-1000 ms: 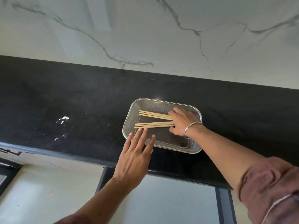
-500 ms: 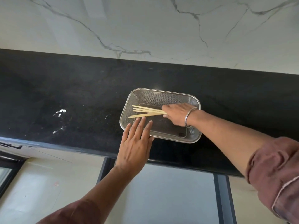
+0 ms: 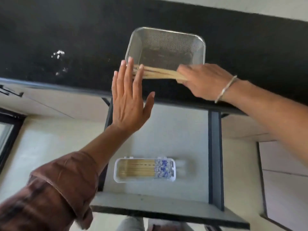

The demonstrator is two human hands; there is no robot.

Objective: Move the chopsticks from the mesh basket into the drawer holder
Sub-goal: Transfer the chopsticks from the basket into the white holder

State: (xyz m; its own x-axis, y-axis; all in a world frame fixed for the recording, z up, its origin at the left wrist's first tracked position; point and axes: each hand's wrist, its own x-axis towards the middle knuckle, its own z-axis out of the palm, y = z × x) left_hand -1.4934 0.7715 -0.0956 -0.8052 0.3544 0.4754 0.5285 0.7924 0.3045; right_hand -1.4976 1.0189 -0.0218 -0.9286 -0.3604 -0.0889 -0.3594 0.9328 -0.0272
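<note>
Several chopsticks [image 3: 160, 74] sit clamped in our right hand [image 3: 202, 80], their tips against our flat, spread left hand [image 3: 129, 104], beside the mesh basket [image 3: 166, 37].

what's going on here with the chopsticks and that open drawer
A person is clearing chopsticks out of a mesh basket on the black counter. Their right hand grips a bundle of wooden chopsticks at the basket's near edge, while the flat, open left hand squares up the tips. Below, the drawer stands open, and its white holder already has chopsticks in it. The bundle has not reached the holder yet.
</note>
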